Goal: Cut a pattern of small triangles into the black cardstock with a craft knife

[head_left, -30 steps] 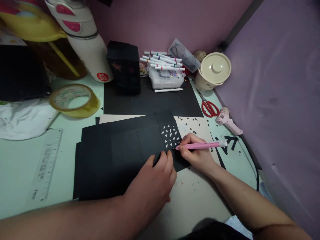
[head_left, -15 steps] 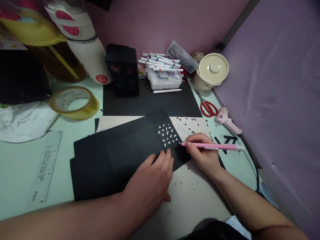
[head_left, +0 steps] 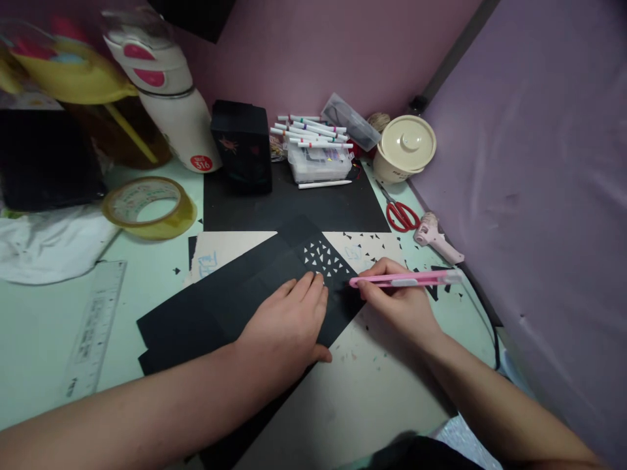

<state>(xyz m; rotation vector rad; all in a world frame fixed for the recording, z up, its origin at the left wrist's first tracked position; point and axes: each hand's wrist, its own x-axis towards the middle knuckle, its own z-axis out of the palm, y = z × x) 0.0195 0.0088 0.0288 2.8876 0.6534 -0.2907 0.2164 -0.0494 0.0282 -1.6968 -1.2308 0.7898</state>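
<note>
A sheet of black card [head_left: 235, 287] lies slanted across the desk, with a cluster of small triangular cut-outs [head_left: 321, 256] near its right end. Pale surface shows through these holes. My left hand [head_left: 289, 320] rests flat on the card just below the cut-outs, fingers stretched and thumb apart. In my right hand [head_left: 396, 300] is a slim pink craft knife [head_left: 411, 279], pinched between thumb and fingers. Its front end is at the card's right edge, beside the holes; the blade itself is too small to make out. Beneath the card is a pale board [head_left: 362, 385].
Black triangular scraps [head_left: 369, 245] litter the board's far right. Red-handled scissors [head_left: 401, 215], a pink glue gun [head_left: 438, 238] and a lidded cream pot [head_left: 404, 147] stand right. Markers [head_left: 313, 130] and a black box [head_left: 242, 147] are behind; tape [head_left: 149, 207], ruler [head_left: 93, 326] and bottle [head_left: 179, 117] left.
The black card has turned, its left end swinging toward me, and my left hand has shifted slightly with it. The knife has rolled in my right hand, showing its flat side.
</note>
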